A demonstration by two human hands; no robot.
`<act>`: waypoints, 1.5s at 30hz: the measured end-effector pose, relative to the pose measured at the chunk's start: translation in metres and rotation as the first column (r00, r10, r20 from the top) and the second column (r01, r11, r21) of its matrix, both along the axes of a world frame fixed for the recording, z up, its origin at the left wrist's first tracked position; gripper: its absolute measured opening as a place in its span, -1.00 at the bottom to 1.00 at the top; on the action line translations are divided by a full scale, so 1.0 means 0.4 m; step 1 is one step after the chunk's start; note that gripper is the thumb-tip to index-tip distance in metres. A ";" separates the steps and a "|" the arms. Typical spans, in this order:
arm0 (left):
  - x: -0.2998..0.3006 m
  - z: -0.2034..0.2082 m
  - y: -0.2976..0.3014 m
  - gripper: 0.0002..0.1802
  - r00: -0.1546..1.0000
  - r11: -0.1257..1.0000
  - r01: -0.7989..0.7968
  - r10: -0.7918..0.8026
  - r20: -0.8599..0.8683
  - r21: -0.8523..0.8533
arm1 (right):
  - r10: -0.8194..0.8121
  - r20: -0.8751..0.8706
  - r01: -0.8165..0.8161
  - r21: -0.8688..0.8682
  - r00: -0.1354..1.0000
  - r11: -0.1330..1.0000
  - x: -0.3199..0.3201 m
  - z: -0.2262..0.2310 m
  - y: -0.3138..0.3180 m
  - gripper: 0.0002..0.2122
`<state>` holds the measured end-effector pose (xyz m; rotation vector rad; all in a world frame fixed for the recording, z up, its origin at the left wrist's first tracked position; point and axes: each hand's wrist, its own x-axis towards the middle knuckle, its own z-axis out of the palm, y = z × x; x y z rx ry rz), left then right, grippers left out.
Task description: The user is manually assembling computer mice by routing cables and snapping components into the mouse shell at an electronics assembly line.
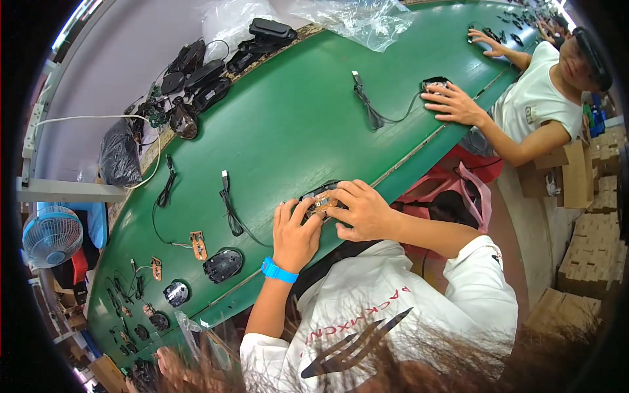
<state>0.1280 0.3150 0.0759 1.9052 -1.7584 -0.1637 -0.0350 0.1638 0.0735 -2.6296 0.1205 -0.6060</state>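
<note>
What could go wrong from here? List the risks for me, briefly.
1. The left hand and right hand grip the brown circuit board at the black shell; uneven finger pressure might bend the board or make it slip.
2. The black cable lies loose on the green table, trailing toward the left hand; the left arm could snag it.

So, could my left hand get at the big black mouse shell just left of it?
Probably yes: nothing seems to stand between your left hand and the mouse shell on the green table, though that hand is busy at the brown circuit board.
</note>
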 end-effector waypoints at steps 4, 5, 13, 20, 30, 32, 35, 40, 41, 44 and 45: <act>-0.012 0.002 -0.002 -0.76 0.998 0.999 -0.047 0.048 0.052 -0.025 | -0.033 0.061 0.028 0.086 0.998 0.996 -0.014 -0.014 -0.019 -0.69; -0.012 0.003 -0.009 -0.76 0.997 0.998 -0.048 0.050 0.053 -0.027 | -0.077 0.122 0.065 0.105 0.990 0.992 -0.020 -0.017 -0.025 -0.68; -0.014 0.022 -0.037 -0.72 0.987 0.989 -0.150 0.150 0.054 0.004 | -0.398 0.146 0.380 0.138 0.906 0.915 -0.050 -0.046 -0.046 -0.68; -0.024 0.061 0.047 -0.74 0.943 0.960 -0.268 0.246 -0.222 -0.076 | -0.422 0.155 0.413 0.088 0.893 0.906 -0.049 -0.035 -0.115 -0.65; -0.066 -0.048 0.248 -0.85 0.830 0.809 -0.556 0.551 -0.081 -0.191 | -0.631 0.187 0.604 0.184 0.753 0.775 0.039 -0.089 -0.606 -0.66; -0.083 -0.054 0.243 -0.85 0.826 0.804 -0.561 0.561 -0.059 -0.199 | -0.692 0.161 0.673 0.164 0.704 0.722 0.070 -0.102 -0.731 -0.67; -0.033 -0.071 0.225 -0.85 0.809 0.790 -0.573 0.587 0.001 -0.219 | -0.771 -0.017 0.769 0.081 0.637 0.634 0.124 -0.132 -0.877 -0.70; -0.062 -0.043 0.234 -0.80 0.781 0.750 -0.623 0.609 -0.136 -0.222 | -0.789 0.003 0.776 -0.183 0.614 0.603 0.134 -0.177 -1.070 -0.63; -0.050 -0.035 0.241 -0.76 0.786 0.753 -0.618 0.596 -0.161 -0.228 | -0.794 -0.009 0.760 -0.284 0.608 0.585 0.153 -0.172 -1.088 -0.61; -0.040 -0.005 0.303 -0.65 0.713 0.686 -0.702 0.680 -0.174 -0.193 | -0.793 -0.170 0.726 -0.325 0.585 0.606 0.216 -0.163 -1.069 -0.60; -0.029 0.014 0.328 -0.57 0.668 0.647 -0.744 0.721 -0.184 -0.167 | -0.802 -0.202 0.705 -0.389 0.563 0.593 0.235 -0.169 -1.051 -0.61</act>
